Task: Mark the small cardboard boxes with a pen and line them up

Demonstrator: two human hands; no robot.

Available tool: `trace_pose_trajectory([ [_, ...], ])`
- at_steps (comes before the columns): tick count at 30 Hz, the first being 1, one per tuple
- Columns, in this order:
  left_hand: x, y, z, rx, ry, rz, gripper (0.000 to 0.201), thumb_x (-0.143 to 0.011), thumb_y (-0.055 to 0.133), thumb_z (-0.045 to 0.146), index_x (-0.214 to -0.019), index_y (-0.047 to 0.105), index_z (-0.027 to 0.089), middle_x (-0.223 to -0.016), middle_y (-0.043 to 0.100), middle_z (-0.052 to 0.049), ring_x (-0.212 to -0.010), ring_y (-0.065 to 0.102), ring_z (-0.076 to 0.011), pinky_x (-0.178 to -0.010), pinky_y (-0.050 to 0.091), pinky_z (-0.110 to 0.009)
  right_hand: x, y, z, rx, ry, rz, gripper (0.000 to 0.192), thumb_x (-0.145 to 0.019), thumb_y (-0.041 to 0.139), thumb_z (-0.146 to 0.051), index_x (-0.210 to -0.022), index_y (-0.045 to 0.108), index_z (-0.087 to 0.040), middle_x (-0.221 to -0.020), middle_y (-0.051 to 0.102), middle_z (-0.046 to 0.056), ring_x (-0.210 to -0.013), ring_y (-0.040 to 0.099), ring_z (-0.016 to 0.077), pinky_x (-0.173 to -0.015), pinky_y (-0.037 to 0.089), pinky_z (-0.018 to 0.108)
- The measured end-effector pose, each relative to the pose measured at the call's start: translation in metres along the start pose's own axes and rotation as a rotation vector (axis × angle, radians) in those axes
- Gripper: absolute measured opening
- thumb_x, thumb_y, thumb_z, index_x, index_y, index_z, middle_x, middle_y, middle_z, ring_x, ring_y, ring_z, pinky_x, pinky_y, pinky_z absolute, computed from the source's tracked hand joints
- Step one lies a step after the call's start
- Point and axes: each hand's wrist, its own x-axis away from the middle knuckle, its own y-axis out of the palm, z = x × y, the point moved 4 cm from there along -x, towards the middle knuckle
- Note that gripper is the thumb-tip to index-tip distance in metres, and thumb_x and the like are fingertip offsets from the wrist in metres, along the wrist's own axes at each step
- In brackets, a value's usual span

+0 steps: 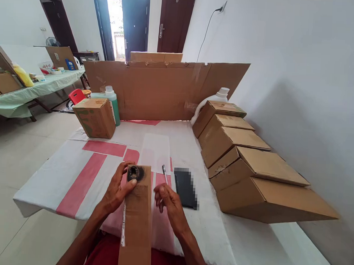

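Observation:
A long, narrow cardboard box point(136, 220) extends from the bottom edge of the view, over the red clothing on my lap, to the table. Near its far end is a hole point(134, 172) with a dark, smudged ring around it. My left hand point(118, 190) grips the box by its left side, the thumb lying beside the hole. Just right of the box, my right hand point(170, 206) hovers with its fingers loosely bent and apart; nothing shows in it. A silver pen point(164, 172) lies just beyond those fingers. Right of it is a flat black object point(184, 187), partly pixelated.
A white cloth with pink bands covers the table point(84, 179). Several cardboard boxes point(246, 166) line its right side, by a white jug point(213, 97). Back left stand a carton point(95, 117) and a green bottle point(115, 106). A cardboard panel point(167, 89) closes the far edge.

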Motion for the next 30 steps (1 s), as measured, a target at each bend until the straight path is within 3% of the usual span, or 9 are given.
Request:
trace_pose_trajectory([
  [3,0.007,0.009,0.021,-0.075,0.077,-0.019,0.047,-0.097,0.058,0.045,-0.140,0.047,0.028,-0.142,0.055,-0.009,-0.133,0.053,-0.0292,-0.116,0.038,-0.046,-0.008,-0.008,-0.027,0.060,-0.121,0.238,0.058,-0.090,0.060,-0.068,-0.128,0.055,-0.024,-0.130,0.060,0.012,-0.112,0.061,0.0256,-0.086,0.053,0.037],
  [5,0.011,0.016,0.033,-0.086,0.111,-0.017,0.046,-0.100,0.055,0.044,-0.142,0.046,0.029,-0.147,0.051,-0.009,-0.139,0.048,-0.0287,-0.119,0.036,-0.045,-0.011,0.000,-0.049,0.130,-0.185,0.257,0.066,-0.086,0.067,-0.063,-0.137,0.050,-0.026,-0.146,0.052,0.013,-0.129,0.053,0.0292,-0.100,0.050,0.043],
  [10,0.021,0.017,0.046,-0.075,0.096,0.088,0.034,-0.106,0.043,0.045,-0.134,0.054,0.029,-0.143,0.055,-0.007,-0.141,0.047,-0.0278,-0.120,0.036,-0.045,-0.007,0.031,-0.081,0.332,-0.259,0.231,0.035,-0.085,0.069,-0.039,-0.115,0.062,-0.023,-0.121,0.067,0.009,-0.115,0.061,0.0287,-0.106,0.048,0.047],
  [16,0.030,0.001,0.045,-0.153,0.081,0.151,0.032,-0.103,0.051,0.044,-0.132,0.056,0.032,-0.143,0.057,-0.006,-0.140,0.049,-0.0295,-0.121,0.036,-0.048,0.002,0.054,-0.086,0.314,-0.290,0.225,0.039,-0.081,0.070,-0.030,-0.118,0.059,-0.023,-0.121,0.066,0.010,-0.115,0.062,0.0282,-0.104,0.050,0.045],
  [19,0.029,-0.004,0.043,-0.171,0.095,0.176,0.031,-0.102,0.050,0.045,-0.129,0.058,0.031,-0.136,0.062,-0.006,-0.135,0.054,-0.0286,-0.116,0.042,-0.046,0.006,0.048,-0.075,0.182,-0.285,0.168,0.046,-0.093,0.061,-0.042,-0.135,0.053,-0.024,-0.136,0.062,0.011,-0.123,0.061,0.0264,-0.106,0.050,0.043],
  [21,0.027,-0.006,0.041,-0.170,0.096,0.195,0.030,-0.102,0.049,0.045,-0.126,0.059,0.030,-0.133,0.064,-0.006,-0.133,0.056,-0.0289,-0.113,0.045,-0.046,0.008,0.030,-0.057,0.132,-0.251,0.216,0.048,-0.101,0.049,-0.051,-0.140,0.049,-0.024,-0.135,0.064,0.011,-0.119,0.063,0.0247,-0.097,0.053,0.039],
  [23,0.026,-0.007,0.039,-0.167,0.090,0.212,0.030,-0.101,0.049,0.045,-0.124,0.060,0.028,-0.132,0.065,-0.007,-0.131,0.057,-0.0294,-0.113,0.045,-0.046,0.008,0.005,-0.032,0.326,-0.142,0.286,0.041,-0.103,0.042,-0.054,-0.126,0.058,-0.024,-0.113,0.072,0.010,-0.101,0.069,0.0240,-0.084,0.054,0.036],
  [26,0.024,-0.003,0.037,-0.152,0.080,0.208,0.030,-0.101,0.049,0.045,-0.124,0.060,0.028,-0.130,0.065,-0.006,-0.131,0.057,-0.0292,-0.114,0.043,-0.046,0.005,-0.029,0.009,0.765,0.085,0.314,0.025,-0.100,0.053,-0.045,-0.091,0.063,-0.023,-0.078,0.071,0.006,-0.077,0.068,0.0255,-0.069,0.047,0.035],
  [30,0.019,0.011,0.039,-0.147,0.096,0.098,0.035,-0.101,0.051,0.042,-0.134,0.054,0.030,-0.139,0.057,-0.006,-0.138,0.049,-0.0285,-0.119,0.036,-0.046,-0.005,-0.046,0.037,0.884,0.208,0.335,0.011,-0.091,0.061,-0.023,-0.081,0.059,-0.023,-0.074,0.070,0.010,-0.072,0.069,0.0283,-0.063,0.038,0.033],
])
